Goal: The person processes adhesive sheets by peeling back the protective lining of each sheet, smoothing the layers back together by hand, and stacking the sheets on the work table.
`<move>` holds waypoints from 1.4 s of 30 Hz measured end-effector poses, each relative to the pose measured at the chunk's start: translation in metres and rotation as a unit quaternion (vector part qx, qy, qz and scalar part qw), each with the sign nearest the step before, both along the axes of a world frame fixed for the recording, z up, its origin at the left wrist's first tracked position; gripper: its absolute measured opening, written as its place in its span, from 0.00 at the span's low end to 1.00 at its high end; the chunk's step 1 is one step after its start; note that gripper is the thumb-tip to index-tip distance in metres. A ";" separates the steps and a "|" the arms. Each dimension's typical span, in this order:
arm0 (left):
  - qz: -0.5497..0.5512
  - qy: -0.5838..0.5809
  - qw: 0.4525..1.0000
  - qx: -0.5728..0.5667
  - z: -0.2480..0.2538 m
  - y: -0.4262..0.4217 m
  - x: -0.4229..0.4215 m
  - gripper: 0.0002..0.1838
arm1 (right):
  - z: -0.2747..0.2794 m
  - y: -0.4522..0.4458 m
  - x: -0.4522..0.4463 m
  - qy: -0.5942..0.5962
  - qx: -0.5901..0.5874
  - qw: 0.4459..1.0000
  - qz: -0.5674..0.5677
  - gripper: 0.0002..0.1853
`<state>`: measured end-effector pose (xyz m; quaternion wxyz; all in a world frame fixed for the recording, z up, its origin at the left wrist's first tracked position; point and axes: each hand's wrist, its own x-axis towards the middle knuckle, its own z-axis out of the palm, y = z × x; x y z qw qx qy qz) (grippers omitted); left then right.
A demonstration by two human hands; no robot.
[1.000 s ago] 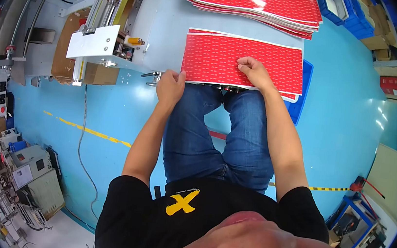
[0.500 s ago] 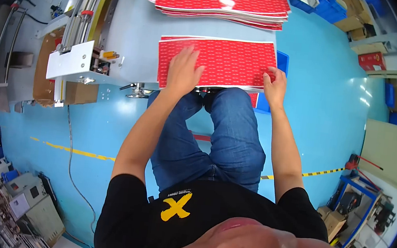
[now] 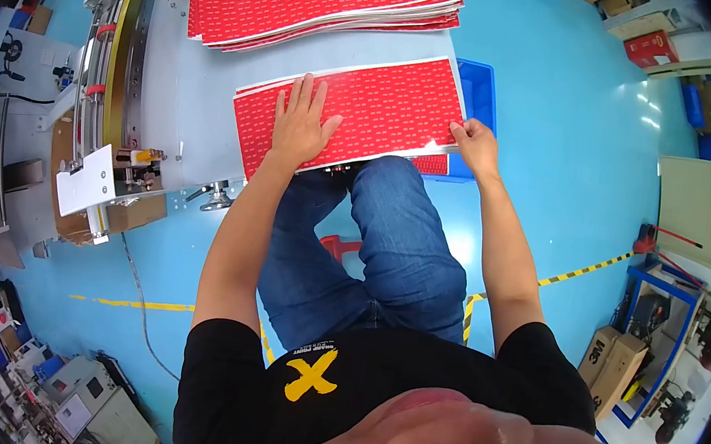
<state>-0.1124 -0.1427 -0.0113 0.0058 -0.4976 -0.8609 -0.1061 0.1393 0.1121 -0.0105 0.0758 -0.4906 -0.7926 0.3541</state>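
A red printed sheet with white edges (image 3: 387, 103) lies on the near part of the table, with another white edge showing just under its far side. My left hand (image 3: 297, 132) rests flat on the sheet's left half, fingers stretched out and thumb apart. At the sheet's right edge, near the front corner, my right hand (image 3: 476, 150) pinches the edge between thumb and fingers. Whether it grips one sheet or more, I cannot tell. Beyond lies a thick stack of similar red sheets (image 3: 328, 0), its edges uneven.
A roller machine (image 3: 112, 63) stands along the table's left side, a hand wheel (image 3: 216, 196) at the front edge. Right of the table, below it, is a blue bin (image 3: 477, 82); more red material shows under the table edge. My knees reach under the table.
My view has turned, so the table and sheets appear tilted and further left. The left hand has flattened onto the sheet. The right thumb and fingers have closed on its right edge.
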 end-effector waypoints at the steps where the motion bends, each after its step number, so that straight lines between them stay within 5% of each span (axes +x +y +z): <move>1: -0.009 -0.003 1.000 0.002 0.002 -0.002 -0.003 0.38 | -0.003 -0.001 0.001 0.008 -0.005 1.000 0.002 0.19; 15: 0.126 0.015 0.992 0.004 0.000 -0.039 -0.038 0.39 | 0.004 -0.020 0.003 0.029 0.027 0.999 0.012 0.16; 24: 0.359 -0.034 0.933 -0.022 0.003 -0.047 -0.044 0.41 | 0.025 -0.024 0.002 0.036 0.017 0.999 0.029 0.18; 27: 0.343 -0.021 0.938 -0.036 0.005 -0.036 -0.039 0.41 | 0.024 -0.021 0.003 0.098 -0.035 0.994 0.026 0.17; 28: 0.248 0.026 0.968 -0.021 0.024 -0.023 -0.023 0.39 | 0.028 -0.020 0.004 0.104 -0.083 0.991 0.028 0.15; 31: 0.000 -0.146 0.981 0.131 0.035 0.032 0.026 0.25 | 0.026 -0.030 0.011 0.284 -0.238 0.928 0.046 0.09; 33: -0.075 -0.245 0.947 0.196 0.043 0.066 0.076 0.18 | 0.030 -0.036 0.018 0.283 -0.253 0.924 0.045 0.08; 35: -0.088 -0.323 0.920 0.202 0.054 0.085 0.117 0.16 | 0.034 -0.036 0.025 0.282 -0.258 0.923 0.034 0.09; 42: -0.033 -0.334 0.922 0.193 0.042 0.099 0.150 0.16 | 0.029 -0.031 0.025 0.278 -0.262 0.924 0.031 0.07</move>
